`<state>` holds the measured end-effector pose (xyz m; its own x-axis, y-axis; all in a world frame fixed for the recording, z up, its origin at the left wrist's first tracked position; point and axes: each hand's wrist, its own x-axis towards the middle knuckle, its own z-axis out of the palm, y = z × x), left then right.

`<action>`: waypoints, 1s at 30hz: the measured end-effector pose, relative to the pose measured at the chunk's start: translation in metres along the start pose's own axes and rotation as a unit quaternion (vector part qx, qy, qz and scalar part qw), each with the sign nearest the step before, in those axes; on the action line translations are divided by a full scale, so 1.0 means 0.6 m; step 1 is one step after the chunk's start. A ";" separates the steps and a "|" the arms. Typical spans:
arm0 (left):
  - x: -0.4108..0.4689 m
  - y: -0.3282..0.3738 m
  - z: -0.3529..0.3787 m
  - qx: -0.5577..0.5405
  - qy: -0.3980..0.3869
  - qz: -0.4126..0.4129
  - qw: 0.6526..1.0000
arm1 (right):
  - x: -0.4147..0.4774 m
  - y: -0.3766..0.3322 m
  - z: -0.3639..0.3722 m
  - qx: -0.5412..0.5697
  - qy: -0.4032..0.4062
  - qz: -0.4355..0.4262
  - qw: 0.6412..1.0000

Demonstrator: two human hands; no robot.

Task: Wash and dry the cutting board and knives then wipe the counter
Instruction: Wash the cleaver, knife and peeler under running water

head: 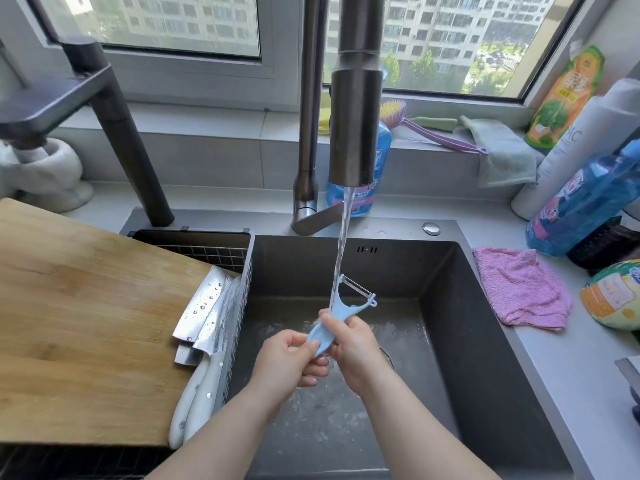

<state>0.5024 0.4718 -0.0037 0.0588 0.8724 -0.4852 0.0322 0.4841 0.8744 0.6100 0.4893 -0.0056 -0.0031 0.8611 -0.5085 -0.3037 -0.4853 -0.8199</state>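
Over the dark sink (460, 306) I hold a light blue peeler (341, 315) under the running water from the faucet (355, 126). My left hand (289, 358) grips the lower end of its handle. My right hand (355, 348) holds the handle higher up. The peeler's blade points up and to the right. A wooden cutting board (86, 306) lies to the left over a wire drain basket. Two wet knives (204, 327) with white handles rest on the board's right edge, blades pointing away from me.
A pink cloth (519, 292) lies on the counter right of the sink. Blue bottles (588, 202), a white bottle and an orange pouch stand at the right. A green cloth (502, 154) and a purple brush (433, 129) lie on the windowsill.
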 end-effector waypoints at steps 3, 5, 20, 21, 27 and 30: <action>0.003 0.004 0.006 0.007 -0.004 -0.002 1.000 | 0.008 0.000 -0.002 0.008 0.047 0.011 0.999; 0.006 0.003 0.004 0.006 0.001 -0.005 1.000 | 0.009 -0.001 -0.003 -0.003 -0.003 0.020 1.000; 0.007 -0.006 -0.014 0.010 0.015 -0.032 0.999 | 0.005 0.015 0.011 -0.091 0.087 0.040 0.991; 0.004 -0.006 -0.014 0.004 0.005 -0.038 0.999 | 0.004 0.016 0.012 -0.081 0.093 0.045 0.991; -0.015 -0.009 -0.030 -0.027 -0.011 -0.038 0.999 | -0.010 0.013 0.014 -0.092 0.063 0.052 0.992; -0.023 -0.010 -0.040 -0.023 0.010 -0.023 0.999 | -0.019 0.015 0.021 -0.113 0.014 0.036 0.993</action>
<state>0.4774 0.4583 -0.0025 0.0381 0.8502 -0.5250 -0.0110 0.5257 0.8506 0.5952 0.4770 -0.0039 0.0110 0.8202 -0.5719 -0.0812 -0.5693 -0.8181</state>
